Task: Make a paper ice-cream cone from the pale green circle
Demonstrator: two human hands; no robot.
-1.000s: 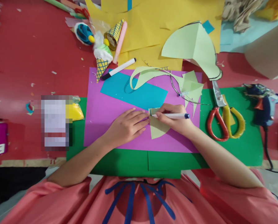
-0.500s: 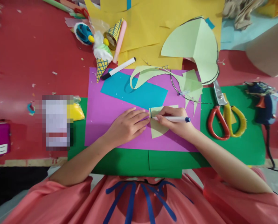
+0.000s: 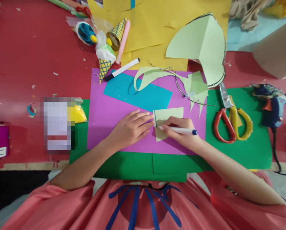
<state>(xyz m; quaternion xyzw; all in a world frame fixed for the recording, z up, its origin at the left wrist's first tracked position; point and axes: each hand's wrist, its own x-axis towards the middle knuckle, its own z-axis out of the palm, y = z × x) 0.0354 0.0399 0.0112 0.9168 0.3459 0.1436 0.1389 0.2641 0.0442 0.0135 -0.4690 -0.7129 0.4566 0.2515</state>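
Note:
My right hand (image 3: 181, 129) grips a white marker (image 3: 185, 130) with a blue end, its tip on a pale green piece of paper (image 3: 169, 114). A dark blue line runs down the left edge of that piece, ending at the tip. Fingers stretched out flat, my left hand (image 3: 135, 127) rests on the purple sheet (image 3: 102, 127), its fingertips at the paper's left edge. Just above lie a blue paper strip (image 3: 143, 92) and pale green offcuts (image 3: 195, 84). Part of the pale green piece is hidden under my right hand.
Scissors (image 3: 226, 118) with red and yellow handles lie right, and a glue gun (image 3: 274, 108) beyond them. A black-capped marker (image 3: 122, 69), paper ice cream cones (image 3: 106, 65) and a folded pale green shape (image 3: 205, 48) lie farther back. Green sheets (image 3: 131, 163) lie underneath.
My right hand has moved the marker tip slightly down along the paper's left edge, and the dark blue line is longer. My left hand has stayed in place.

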